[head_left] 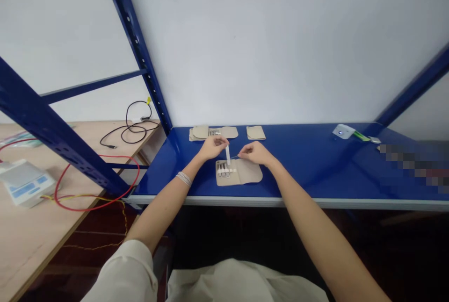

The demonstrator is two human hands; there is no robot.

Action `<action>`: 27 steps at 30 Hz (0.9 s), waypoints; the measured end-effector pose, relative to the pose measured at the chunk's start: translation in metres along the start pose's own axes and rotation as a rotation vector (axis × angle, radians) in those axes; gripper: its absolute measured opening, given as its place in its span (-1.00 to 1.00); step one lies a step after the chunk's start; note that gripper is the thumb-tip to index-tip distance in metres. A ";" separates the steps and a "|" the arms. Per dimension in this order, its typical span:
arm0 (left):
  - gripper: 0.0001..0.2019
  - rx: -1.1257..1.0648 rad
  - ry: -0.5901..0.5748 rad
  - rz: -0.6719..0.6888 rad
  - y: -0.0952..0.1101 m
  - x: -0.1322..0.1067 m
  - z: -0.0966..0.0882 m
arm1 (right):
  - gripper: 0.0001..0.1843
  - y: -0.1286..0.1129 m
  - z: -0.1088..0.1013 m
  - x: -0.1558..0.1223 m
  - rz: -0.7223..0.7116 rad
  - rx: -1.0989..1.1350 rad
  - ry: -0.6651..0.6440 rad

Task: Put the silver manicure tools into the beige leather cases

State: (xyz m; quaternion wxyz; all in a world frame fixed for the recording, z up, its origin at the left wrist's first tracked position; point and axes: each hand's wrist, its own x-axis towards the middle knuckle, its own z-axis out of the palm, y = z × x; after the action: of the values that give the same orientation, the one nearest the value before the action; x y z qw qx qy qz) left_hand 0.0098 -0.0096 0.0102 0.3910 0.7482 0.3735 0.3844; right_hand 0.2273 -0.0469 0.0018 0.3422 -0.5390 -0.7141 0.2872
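An open beige case (249, 171) lies on the blue shelf near its front edge. Several small metal tools (223, 171) sit under loops in its left half. Above the case, my left hand (212, 147) pinches the top of a white strip (228, 155), which hangs upright with its lower end at the case's upper edge. My right hand (258, 152) is closed at the right of the strip. Its fingertips pinch a thin, slender tool (236, 156) that points left towards the strip; its exact kind is too small to make out.
Behind my hands lie another open beige case (229, 132) with tools and a folded beige case (256, 133). A white packet (343, 131) rests at the back right. On the wooden table (21, 246) at left are a white device (30, 185), a black cable (128, 126) and a red cable (75, 209).
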 end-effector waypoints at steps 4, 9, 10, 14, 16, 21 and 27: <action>-0.87 0.156 0.047 -0.006 -0.008 0.003 -0.003 | -0.83 0.000 -0.001 -0.001 0.002 0.013 -0.100; -0.85 0.245 0.055 -0.055 -0.013 0.005 -0.006 | -0.84 -0.001 -0.001 -0.001 0.007 0.075 -0.095; -0.84 0.245 0.053 -0.064 -0.013 0.005 -0.007 | -0.82 -0.002 -0.001 -0.002 0.013 0.096 -0.077; -0.83 0.194 -0.024 -0.088 -0.011 0.005 -0.006 | -0.69 -0.005 0.001 -0.003 0.051 0.204 0.006; -0.84 0.148 -0.108 -0.091 -0.010 0.004 -0.004 | -0.65 -0.005 0.001 -0.003 0.066 0.264 0.036; -0.83 0.061 -0.218 -0.104 -0.006 0.001 -0.004 | -0.61 -0.004 0.000 -0.003 0.068 0.380 0.009; -0.86 0.022 -0.206 -0.149 0.000 0.001 -0.005 | -0.64 -0.005 0.000 -0.003 0.089 0.403 -0.014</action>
State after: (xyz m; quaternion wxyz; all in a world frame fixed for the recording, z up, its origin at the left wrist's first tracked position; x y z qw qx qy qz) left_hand 0.0053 -0.0075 0.0126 0.4463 0.7582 0.3904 0.2713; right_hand 0.2253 -0.0515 0.0054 0.4252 -0.4884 -0.6200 0.4430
